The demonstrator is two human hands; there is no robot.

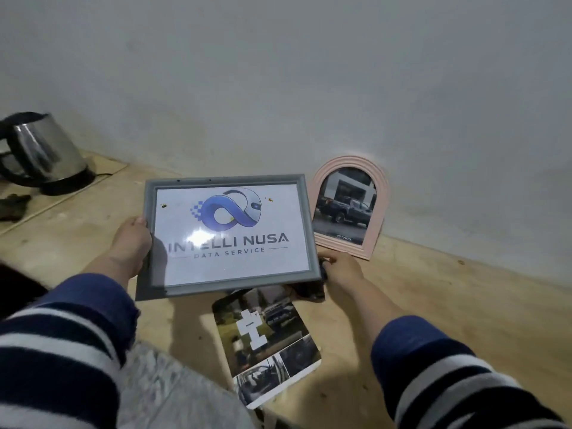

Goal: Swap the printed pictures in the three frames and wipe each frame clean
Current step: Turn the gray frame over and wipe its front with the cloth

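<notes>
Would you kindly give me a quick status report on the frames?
Left hand grips grey frame, lifted. Right hand at its lower right corner, on something dark. Pink arched frame leans on wall. Loose photo print lies below.

A steel kettle [40, 150] with a black handle and a black base stands at the far left, close to the grey wall [278, 72]. Its thin black cable lies on the floor [448, 305] beside the base. A dark crumpled thing [12, 205] lies just in front of the kettle; what it is cannot be told.
</notes>
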